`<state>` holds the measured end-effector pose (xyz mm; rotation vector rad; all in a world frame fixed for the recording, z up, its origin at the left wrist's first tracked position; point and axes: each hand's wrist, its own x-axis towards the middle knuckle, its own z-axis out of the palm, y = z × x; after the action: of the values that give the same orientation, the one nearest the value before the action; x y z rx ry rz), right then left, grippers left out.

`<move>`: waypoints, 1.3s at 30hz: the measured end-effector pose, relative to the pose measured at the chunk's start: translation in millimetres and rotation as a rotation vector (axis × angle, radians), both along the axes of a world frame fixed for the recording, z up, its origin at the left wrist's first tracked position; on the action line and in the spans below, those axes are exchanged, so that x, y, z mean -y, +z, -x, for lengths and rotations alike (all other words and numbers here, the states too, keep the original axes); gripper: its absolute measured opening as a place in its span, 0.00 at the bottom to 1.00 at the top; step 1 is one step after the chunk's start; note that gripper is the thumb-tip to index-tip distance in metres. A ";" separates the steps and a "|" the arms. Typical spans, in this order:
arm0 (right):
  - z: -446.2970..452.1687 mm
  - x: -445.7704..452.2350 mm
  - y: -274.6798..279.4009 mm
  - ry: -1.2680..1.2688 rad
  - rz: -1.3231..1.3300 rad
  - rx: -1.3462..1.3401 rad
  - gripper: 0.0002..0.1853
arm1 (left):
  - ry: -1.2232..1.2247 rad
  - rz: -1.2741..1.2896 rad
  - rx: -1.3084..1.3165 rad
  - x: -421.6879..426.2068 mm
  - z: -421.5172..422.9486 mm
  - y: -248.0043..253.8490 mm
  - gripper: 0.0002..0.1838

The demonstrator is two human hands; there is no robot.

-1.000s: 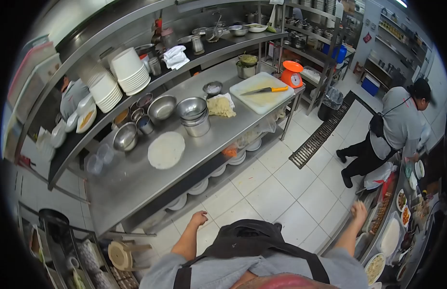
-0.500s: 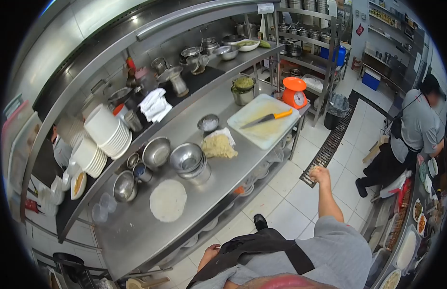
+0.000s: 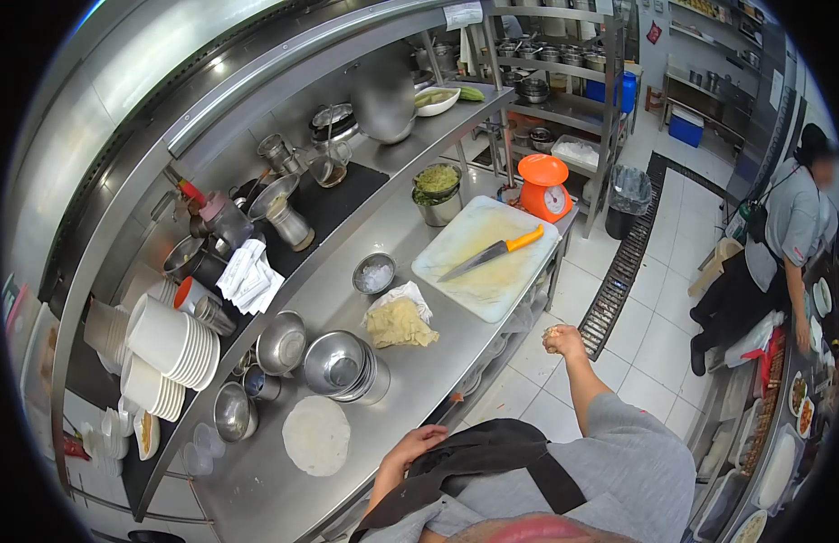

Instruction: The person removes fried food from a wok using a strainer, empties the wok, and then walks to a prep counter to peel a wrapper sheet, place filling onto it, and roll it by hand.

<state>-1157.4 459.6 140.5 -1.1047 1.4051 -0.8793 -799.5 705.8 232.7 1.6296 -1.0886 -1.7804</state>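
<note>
My left hand (image 3: 416, 445) is at the table's front edge, close to my apron, fingers stretched out and holding nothing. Out over the floor, my right hand (image 3: 562, 340) is closed around a small pale, crumbly food. A flat round dough sheet (image 3: 316, 436) lies on the steel table, left of my left hand. Beyond it are stacked metal bowls (image 3: 334, 362) and a yellowish cloth-like mass (image 3: 400, 323) on white cloth. A knife (image 3: 492, 252) with a yellow handle rests on the white cutting board (image 3: 486, 290).
An orange scale (image 3: 545, 187) stands at the table's far end. Stacked white containers (image 3: 172, 337) and folded white cloths (image 3: 250, 277) sit on the raised shelf. At the right, a co-worker (image 3: 772, 249) leans over a counter holding food dishes. A bin (image 3: 629, 192) stands beyond the table.
The view has shifted towards the table. My right hand has swung forward from the right-side counter. My left hand has come up beside the table edge. The co-worker's arm now reaches down.
</note>
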 end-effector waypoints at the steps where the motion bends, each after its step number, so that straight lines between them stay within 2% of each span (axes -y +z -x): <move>1: 5.9 -0.8 -14.8 -0.007 -0.003 0.004 0.10 | -0.070 -0.022 -0.057 4.1 1.9 -2.0 0.17; 3: 12.0 -9.9 -5.4 -0.044 -0.023 0.028 0.10 | -0.145 -0.042 -0.113 10.3 1.8 0.1 0.16; 5: 21.2 -15.8 -21.1 -0.055 -0.018 -0.004 0.10 | -0.102 -0.108 -0.155 13.9 -0.5 5.1 0.17; 9: 26.6 -32.0 -5.8 -0.106 -0.100 -0.001 0.08 | 0.010 -0.125 -0.209 14.2 1.6 18.3 0.16; 11: 26.1 -37.1 2.4 -0.116 -0.062 -0.194 0.08 | 0.061 -0.143 -0.198 12.9 9.8 30.7 0.16; 18: 25.8 -22.3 -12.2 -0.096 -0.109 0.000 0.09 | -0.076 -0.109 -0.254 14.6 3.5 3.5 0.16; 21: 24.5 -19.2 6.1 -0.085 -0.114 -0.090 0.09 | -0.083 -0.135 -0.271 15.9 4.2 -0.6 0.17; 31: 42.5 1.4 -28.2 -0.095 -0.104 -0.112 0.09 | -0.082 -0.130 -0.261 23.0 6.8 -10.9 0.16; 34: 42.1 1.9 -19.5 -0.100 -0.099 -0.097 0.09 | -0.059 -0.155 -0.272 25.5 10.5 -4.7 0.16; 36: 37.0 -4.2 9.1 -0.120 -0.118 -0.029 0.09 | -0.060 -0.166 -0.272 27.5 13.3 1.4 0.16; 39: 41.0 0.1 -2.4 -0.123 -0.109 0.021 0.08 | -0.075 -0.158 -0.257 29.9 15.1 3.3 0.16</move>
<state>-1198.4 459.6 138.1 -0.9322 1.4979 -0.8884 -814.6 675.9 236.0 1.4118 -0.9217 -2.1034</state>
